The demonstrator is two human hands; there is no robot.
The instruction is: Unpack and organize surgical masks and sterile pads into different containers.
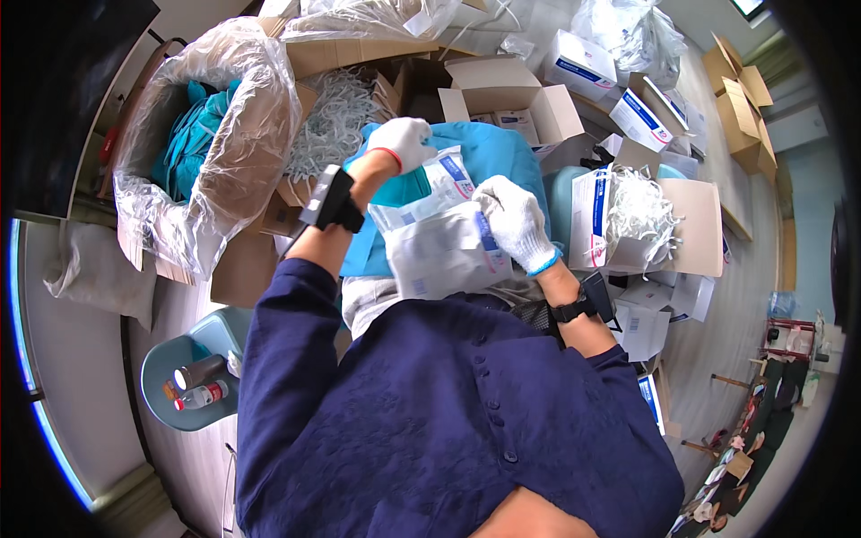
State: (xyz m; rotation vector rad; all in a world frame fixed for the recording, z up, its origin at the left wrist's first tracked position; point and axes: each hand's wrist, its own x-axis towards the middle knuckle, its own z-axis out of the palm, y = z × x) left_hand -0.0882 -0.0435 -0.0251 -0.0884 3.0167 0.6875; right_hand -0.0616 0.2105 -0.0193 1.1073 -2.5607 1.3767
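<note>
Both my hands wear white knit gloves. My right hand is closed on the upper right edge of a white plastic pouch with a blue printed band, held near my lap. Behind it, another clear and white pouch lies tilted on a blue cloth surface. My left hand, with a red cuff, is closed above a folded teal piece; what its fingers hold, if anything, is hidden.
At left stands a plastic-lined carton of teal pieces. White strips fill a box beside it and another box at right. An open carton stands ahead. A blue-grey stool carries bottles at lower left.
</note>
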